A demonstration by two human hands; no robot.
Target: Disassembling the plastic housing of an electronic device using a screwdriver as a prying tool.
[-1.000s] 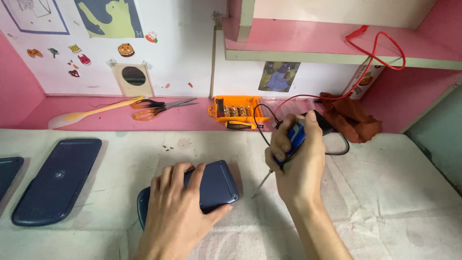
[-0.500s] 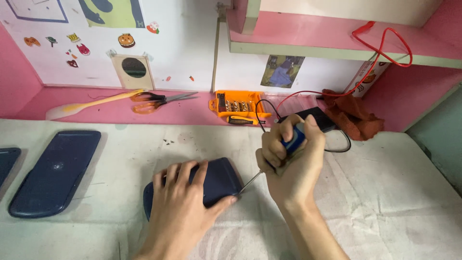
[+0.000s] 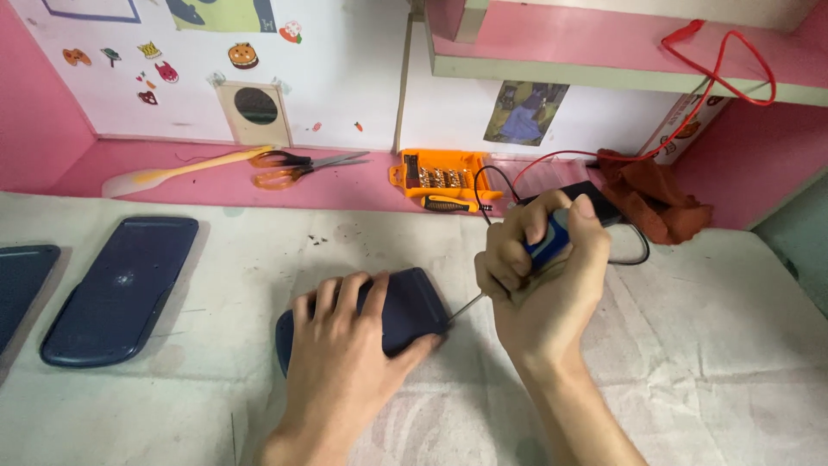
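Left hand [image 3: 345, 362] flat on a dark blue casing [image 3: 405, 306], fingers spread over its top, pressing it onto the cloth-covered surface [image 3: 690, 362]. Hand open, not clamped; weight alone pins it.

Right hand [image 3: 539, 276] fisted shut around the blue handle of a screwdriver [image 3: 517, 267]. The thin metal shaft slants down-left, tip meeting the casing's right edge at about the seam. Whether the tip sits in a screw or in the gap, cannot tell.

Progress, as judged: casing looks whole and closed, no part lifted off, no loose screws seen beside it. Work on this piece appears to be at an early stage. Two similar dark blue shells [image 3: 121, 289] lie flat, well apart at the left; one cut off by the frame edge.

Materials: casing smooth, matt plastic, rounded corners, slightly domed. Surface cover is pale woven cloth, creased and stained. On the pink ledge behind: orange bit case [image 3: 440, 177], open, hard plastic, with a spare driver at its front; orange-handled scissors [image 3: 297, 168]; a pale yellow spatula [image 3: 172, 173]; a crumpled rust-brown rag [image 3: 651, 194]; red wire [image 3: 733, 60] looping up.
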